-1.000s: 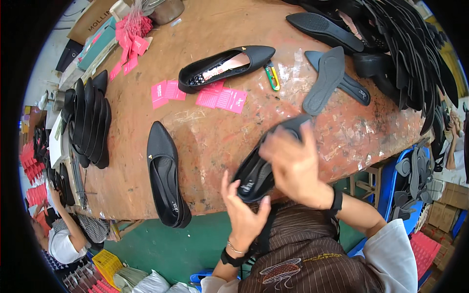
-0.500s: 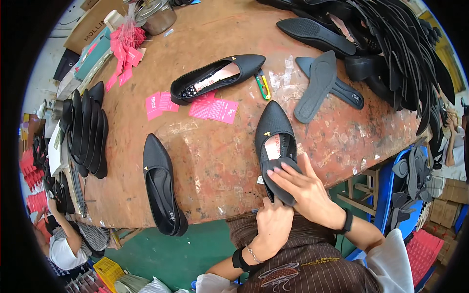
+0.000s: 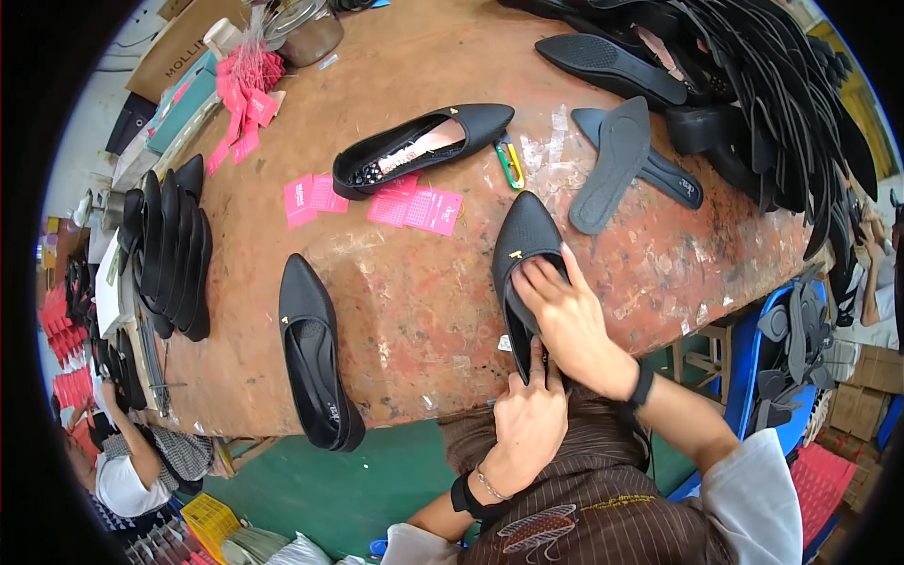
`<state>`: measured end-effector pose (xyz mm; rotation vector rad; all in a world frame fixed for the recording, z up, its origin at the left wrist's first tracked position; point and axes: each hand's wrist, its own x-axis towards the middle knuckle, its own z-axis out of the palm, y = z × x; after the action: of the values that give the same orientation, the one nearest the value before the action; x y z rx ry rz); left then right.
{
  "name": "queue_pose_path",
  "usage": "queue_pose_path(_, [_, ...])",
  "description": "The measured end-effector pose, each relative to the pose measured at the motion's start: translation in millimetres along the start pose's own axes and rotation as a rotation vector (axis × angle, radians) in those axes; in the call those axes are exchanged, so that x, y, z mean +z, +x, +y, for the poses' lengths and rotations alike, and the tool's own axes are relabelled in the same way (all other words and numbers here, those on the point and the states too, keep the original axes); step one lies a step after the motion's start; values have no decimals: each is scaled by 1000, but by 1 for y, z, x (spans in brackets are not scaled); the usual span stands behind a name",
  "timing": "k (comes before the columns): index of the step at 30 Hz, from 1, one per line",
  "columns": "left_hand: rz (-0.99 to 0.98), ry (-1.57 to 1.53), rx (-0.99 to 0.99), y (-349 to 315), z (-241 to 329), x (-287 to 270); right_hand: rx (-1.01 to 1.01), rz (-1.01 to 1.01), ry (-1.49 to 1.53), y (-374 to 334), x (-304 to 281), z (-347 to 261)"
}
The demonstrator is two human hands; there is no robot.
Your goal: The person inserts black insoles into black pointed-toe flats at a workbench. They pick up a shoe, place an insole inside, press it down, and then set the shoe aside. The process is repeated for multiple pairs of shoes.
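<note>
Head view: a black shoe (image 3: 525,247) lies at the near edge of the table (image 3: 414,311), toe pointing away. The right hand (image 3: 570,325) has its fingers pushed inside the shoe, pressing down. The left hand (image 3: 527,419) pinches the heel end with its fingers closed on it. The shoe looks light and a bit bendy, with a smooth, maybe slippery skin. The heel rim and the sides look best to hold. Another shoe (image 3: 315,353) lies to the left, and pink tags (image 3: 414,207) lie farther back.
</note>
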<state>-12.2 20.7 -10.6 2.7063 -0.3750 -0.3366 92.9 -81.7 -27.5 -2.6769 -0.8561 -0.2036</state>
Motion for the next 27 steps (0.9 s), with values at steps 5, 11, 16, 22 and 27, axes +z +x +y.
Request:
queue_pose_path(5, [43,-23,-13,0,-1,-4,122,-245,17,21,-4,5])
queue_pose_path(11, [52,-27,-2,3,0,-2,126,-117,40,11,6,10])
queue_pose_path(16, [-5,-67,22,0,-8,1,115,-138,50,-16,-4,-10])
queue_pose_path(22, [44,-97,20,0,-3,-3,208,-540,80,30,-16,9])
queue_pose_path(27, [-26,-62,9,2,-3,-2,49,-209,-292,16,10,-3])
